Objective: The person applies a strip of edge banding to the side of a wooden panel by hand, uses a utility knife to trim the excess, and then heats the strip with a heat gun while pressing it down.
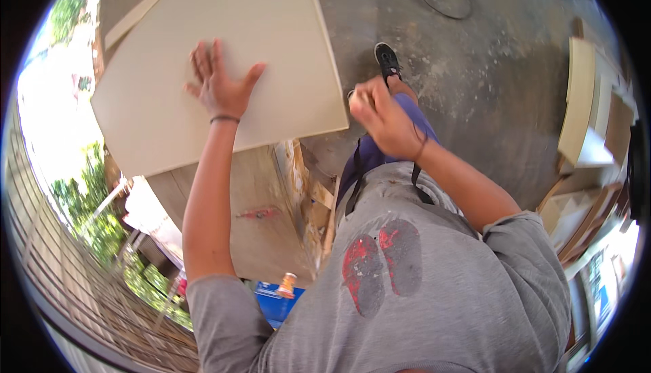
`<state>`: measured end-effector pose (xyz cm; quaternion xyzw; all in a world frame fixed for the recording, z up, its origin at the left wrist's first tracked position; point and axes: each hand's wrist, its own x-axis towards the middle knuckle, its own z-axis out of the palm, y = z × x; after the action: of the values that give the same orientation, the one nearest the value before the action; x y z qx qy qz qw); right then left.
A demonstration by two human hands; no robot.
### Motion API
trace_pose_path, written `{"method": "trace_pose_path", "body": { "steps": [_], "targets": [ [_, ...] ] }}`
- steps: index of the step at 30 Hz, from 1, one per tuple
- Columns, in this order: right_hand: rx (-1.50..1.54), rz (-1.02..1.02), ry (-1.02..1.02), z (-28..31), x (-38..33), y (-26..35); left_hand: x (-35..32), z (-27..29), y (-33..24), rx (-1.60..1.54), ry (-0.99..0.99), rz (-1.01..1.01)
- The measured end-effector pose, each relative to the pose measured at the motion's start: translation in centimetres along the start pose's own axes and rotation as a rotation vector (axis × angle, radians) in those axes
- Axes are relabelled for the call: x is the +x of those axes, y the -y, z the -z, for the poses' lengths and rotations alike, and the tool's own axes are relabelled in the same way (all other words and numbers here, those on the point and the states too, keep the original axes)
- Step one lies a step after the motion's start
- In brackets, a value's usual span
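Note:
A large cream-white board (285, 54) lies flat at the left, on top of a worn wooden bench (234, 197). My left hand (227, 88) rests on the board with its fingers spread and its thumb held out to the right. Just past the board's right edge, my right hand (386, 122) is raised above my leg, apart from the board. Its fingers are curled closed, and whatever they may hold is hidden.
Beneath the bench stands a blue box (274, 303) with a small orange-and-white container (287, 285). A dark cable (447, 0) loops over the stained concrete floor (475, 95). Several boards and panels (580, 102) lean at the right. Railings (68, 237) curve along the left.

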<state>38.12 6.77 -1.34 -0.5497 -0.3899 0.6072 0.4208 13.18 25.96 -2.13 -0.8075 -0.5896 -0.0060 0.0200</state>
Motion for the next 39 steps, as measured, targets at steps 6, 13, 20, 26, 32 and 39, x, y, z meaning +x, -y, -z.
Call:
{"method": "trace_pose_path", "body": {
  "steps": [6, 13, 20, 26, 32, 39],
  "targets": [
    [-0.185, -0.025, -0.028, -2.0, -1.3, -1.9, 0.1, 1.3, -1.1, -0.024, -0.007, 0.055],
    [-0.313, -0.029, 0.198, -0.7, -4.7, 0.6, -0.3, 2.4, -1.3, -0.094, 0.012, 0.105],
    [-0.051, -0.098, -0.056, 7.0, 0.1, 3.1, -4.5, -1.8, -5.7, -0.192, -0.087, 0.214],
    [0.244, -0.158, -0.072, 6.5, 5.6, 5.7, -11.5, 2.2, -11.9, -0.335, 0.020, 0.089],
    [0.273, -0.240, -0.073, 4.7, 13.9, 7.0, -15.1, 1.5, -6.9, -0.608, -0.361, 0.493],
    [0.347, -0.100, 0.070, 2.2, 18.4, 7.5, -13.6, 0.0, 11.0, -1.119, -0.759, 1.491]
  ]
}}
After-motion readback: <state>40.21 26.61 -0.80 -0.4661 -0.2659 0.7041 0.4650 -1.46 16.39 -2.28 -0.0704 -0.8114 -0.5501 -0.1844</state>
